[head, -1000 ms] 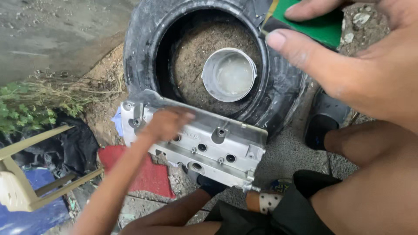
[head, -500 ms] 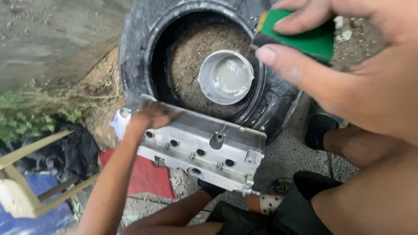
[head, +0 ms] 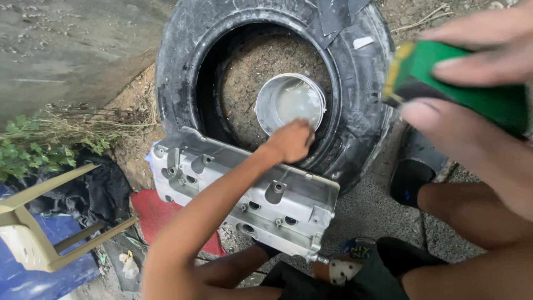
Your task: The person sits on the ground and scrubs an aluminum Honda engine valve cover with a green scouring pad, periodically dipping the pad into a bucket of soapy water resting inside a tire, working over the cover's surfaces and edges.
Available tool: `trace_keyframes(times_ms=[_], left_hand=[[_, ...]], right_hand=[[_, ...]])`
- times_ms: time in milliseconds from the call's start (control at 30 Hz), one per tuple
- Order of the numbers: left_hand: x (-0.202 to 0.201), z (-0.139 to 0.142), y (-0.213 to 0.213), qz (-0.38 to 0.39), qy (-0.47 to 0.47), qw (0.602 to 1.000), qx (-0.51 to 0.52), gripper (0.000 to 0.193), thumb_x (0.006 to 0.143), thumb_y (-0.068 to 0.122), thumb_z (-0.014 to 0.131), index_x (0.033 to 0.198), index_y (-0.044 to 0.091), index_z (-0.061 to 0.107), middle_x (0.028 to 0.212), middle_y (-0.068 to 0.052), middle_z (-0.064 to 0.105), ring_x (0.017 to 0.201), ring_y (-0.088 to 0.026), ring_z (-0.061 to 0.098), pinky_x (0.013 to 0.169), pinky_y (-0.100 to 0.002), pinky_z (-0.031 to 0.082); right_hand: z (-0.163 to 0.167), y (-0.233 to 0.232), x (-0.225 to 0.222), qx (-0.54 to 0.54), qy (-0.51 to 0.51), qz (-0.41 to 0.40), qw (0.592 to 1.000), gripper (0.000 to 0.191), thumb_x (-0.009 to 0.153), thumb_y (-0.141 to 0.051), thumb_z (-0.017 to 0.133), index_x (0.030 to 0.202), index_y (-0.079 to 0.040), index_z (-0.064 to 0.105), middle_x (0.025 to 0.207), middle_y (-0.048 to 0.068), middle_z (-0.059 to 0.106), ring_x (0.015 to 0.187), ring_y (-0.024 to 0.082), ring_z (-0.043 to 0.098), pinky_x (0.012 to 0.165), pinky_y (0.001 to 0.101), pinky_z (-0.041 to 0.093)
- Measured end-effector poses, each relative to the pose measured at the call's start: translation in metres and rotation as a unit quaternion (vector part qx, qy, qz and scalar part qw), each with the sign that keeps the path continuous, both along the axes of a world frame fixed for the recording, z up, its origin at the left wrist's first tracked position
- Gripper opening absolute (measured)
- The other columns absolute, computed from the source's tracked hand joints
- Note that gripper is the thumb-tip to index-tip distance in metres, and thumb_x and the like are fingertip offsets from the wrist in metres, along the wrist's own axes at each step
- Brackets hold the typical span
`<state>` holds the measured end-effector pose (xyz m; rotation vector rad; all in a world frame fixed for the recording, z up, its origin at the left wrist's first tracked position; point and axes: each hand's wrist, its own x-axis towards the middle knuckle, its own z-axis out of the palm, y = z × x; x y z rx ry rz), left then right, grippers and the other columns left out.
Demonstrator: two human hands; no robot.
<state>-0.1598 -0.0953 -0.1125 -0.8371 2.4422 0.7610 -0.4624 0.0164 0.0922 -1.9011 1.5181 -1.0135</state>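
A small round grey metal container (head: 290, 103) holding cloudy whitish liquid sits on the sandy dirt inside the hole of a worn black rubber tyre (head: 355, 83) lying flat on the ground. The left hand (head: 290, 141) reaches over the tyre's near rim with fingers curled loosely together, touching the container's near edge. Beneath that forearm, a silver cast-metal engine valve cover (head: 222, 183) leans against the tyre's near side. The right hand (head: 477, 105), close to the camera and blurred, pinches a green and yellow scrubbing sponge (head: 461, 89) between thumb and fingers. A red mat (head: 155, 214) lies under the cover; a beige plastic chair (head: 39, 222) stands at left.
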Motion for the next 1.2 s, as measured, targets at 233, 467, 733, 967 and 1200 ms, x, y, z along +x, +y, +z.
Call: trace_keyframes(times_ms=[233, 467, 733, 967, 1200], left_hand=[[-0.033, -0.111, -0.054, 0.029, -0.108, 0.993, -0.048, 0.033, 0.087, 0.025, 0.060, 0.110, 0.006, 0.074, 0.121, -0.020, 0.068, 0.118, -0.037, 0.064, 0.102, -0.045, 0.051], [-0.035, -0.139, -0.075, 0.202, -0.007, 0.970, 0.132, 0.037, 0.090, 0.029, 0.060, 0.112, 0.002, 0.072, 0.110, -0.023, 0.069, 0.104, -0.037, 0.067, 0.091, -0.046, 0.053], [0.093, -0.023, -0.116, 0.409, -0.073, 0.771, 0.482, 0.050, 0.100, 0.038, 0.047, 0.106, -0.006, 0.068, 0.095, -0.020, 0.075, 0.082, -0.031, 0.076, 0.076, -0.040, 0.064], [0.259, 0.109, -0.121, 0.359, -0.191, 0.914, -0.006, 0.052, 0.099, 0.041, 0.046, 0.132, 0.010, 0.071, 0.122, -0.020, 0.074, 0.114, -0.035, 0.072, 0.104, -0.045, 0.055], [0.225, 0.083, -0.035, 0.083, -0.311, 0.940, -0.116, 0.075, 0.103, 0.063, 0.020, 0.151, 0.010, 0.044, 0.160, -0.020, 0.035, 0.154, -0.036, 0.021, 0.124, -0.045, 0.010]], right_hand=[[-0.058, 0.038, -0.029, 0.030, -0.050, -0.058, 0.997, 0.058, 0.095, -0.033, 0.071, 0.141, -0.009, 0.046, 0.136, 0.013, 0.056, 0.111, 0.019, 0.071, 0.101, 0.0286, 0.060], [-0.113, 0.051, -0.055, 0.071, 0.007, -0.088, 0.994, 0.055, 0.093, -0.035, 0.071, 0.138, -0.009, 0.052, 0.121, 0.014, 0.063, 0.098, 0.019, 0.072, 0.090, 0.0298, 0.060], [-0.149, -0.031, -0.088, 0.230, -0.187, -0.016, 0.955, 0.050, 0.096, -0.034, 0.064, 0.140, -0.012, 0.057, 0.112, 0.013, 0.070, 0.086, 0.020, 0.075, 0.077, 0.0304, 0.062], [-0.066, -0.020, -0.028, -0.035, -0.021, -0.020, 0.999, 0.034, 0.110, -0.024, 0.070, 0.132, -0.001, 0.061, 0.129, 0.016, 0.062, 0.107, 0.022, 0.064, 0.104, 0.0294, 0.054], [0.036, -0.040, 0.037, 0.009, -0.080, -0.025, 0.996, 0.025, 0.102, -0.019, 0.075, 0.119, -0.004, 0.066, 0.121, 0.014, 0.069, 0.109, 0.021, 0.069, 0.097, 0.0346, 0.054]])
